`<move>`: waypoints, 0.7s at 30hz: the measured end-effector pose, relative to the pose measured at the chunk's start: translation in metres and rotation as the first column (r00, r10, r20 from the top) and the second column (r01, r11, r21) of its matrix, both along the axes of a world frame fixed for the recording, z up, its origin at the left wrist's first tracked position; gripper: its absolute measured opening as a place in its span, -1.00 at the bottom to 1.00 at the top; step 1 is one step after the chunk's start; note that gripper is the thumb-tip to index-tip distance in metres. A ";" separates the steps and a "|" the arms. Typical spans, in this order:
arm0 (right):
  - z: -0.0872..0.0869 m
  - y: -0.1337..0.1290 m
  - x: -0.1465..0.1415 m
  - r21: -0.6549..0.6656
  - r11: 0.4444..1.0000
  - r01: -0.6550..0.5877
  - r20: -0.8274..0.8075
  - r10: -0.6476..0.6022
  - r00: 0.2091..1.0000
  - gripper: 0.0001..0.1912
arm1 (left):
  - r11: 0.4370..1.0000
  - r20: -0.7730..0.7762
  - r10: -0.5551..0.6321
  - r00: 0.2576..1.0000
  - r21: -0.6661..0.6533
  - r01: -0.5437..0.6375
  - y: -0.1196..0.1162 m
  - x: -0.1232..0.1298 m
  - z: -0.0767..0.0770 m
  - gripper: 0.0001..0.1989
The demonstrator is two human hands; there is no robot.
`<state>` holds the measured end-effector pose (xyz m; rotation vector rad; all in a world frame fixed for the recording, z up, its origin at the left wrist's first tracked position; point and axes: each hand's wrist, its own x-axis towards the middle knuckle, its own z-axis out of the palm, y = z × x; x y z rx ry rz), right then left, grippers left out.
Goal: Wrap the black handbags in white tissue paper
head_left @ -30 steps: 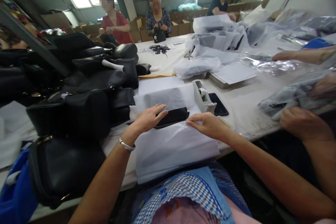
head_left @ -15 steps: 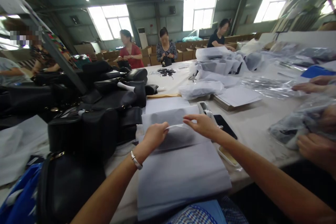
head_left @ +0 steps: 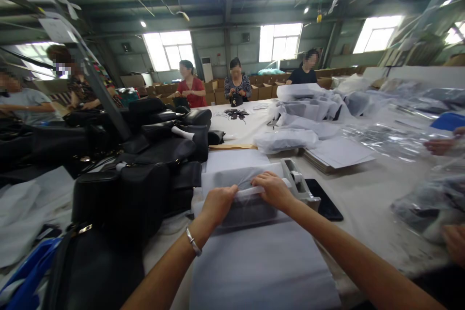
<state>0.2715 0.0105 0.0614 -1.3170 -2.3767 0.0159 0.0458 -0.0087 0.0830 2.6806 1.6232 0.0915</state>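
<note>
White tissue paper (head_left: 250, 213) is wrapped around a dark object that shows through it, in front of me on the table. My left hand (head_left: 220, 203) pinches the folded upper edge of this paper at its left part. A short way to the right, my right hand (head_left: 273, 190) is closed on the same folded edge. Under and in front of the wrapped bundle lie flat white paper sheets (head_left: 261, 269). A grey tape dispenser (head_left: 300, 184) stands just right of my right hand.
Black handbags (head_left: 119, 198) are piled on the left. A dark flat tablet-like object (head_left: 324, 199) lies beyond the dispenser, near a stack of white-topped boards (head_left: 337, 152). Clear plastic bags (head_left: 385, 140) and a co-worker's hands (head_left: 441, 145) are at right. Several people sit across the table.
My right hand has come down onto the folded paper edge and closed on it. My left hand still pinches the edge. The view has tilted upward.
</note>
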 end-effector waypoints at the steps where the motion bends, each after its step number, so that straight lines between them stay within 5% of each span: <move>1: 0.000 0.001 0.000 0.003 1.000 0.006 -0.013 -0.006 1.000 -0.79 | 1.000 0.005 0.004 1.000 0.003 -0.004 0.001 0.000 0.000 -0.79; 9: -0.001 0.007 0.004 0.026 0.998 0.061 -0.018 -0.060 0.998 -0.92 | 1.000 0.090 0.006 0.996 0.013 -0.008 0.015 -0.001 0.001 -0.80; 16: -0.021 0.001 0.008 0.153 0.988 0.037 -0.050 -0.030 0.998 -0.86 | 0.999 0.154 -0.023 0.988 0.032 0.018 0.025 -0.007 -0.004 -0.83; 21: -0.021 0.001 0.007 0.126 0.976 0.179 -0.051 -0.174 0.984 -0.87 | 0.999 0.174 -0.011 0.985 0.054 0.002 0.030 -0.007 -0.007 -0.79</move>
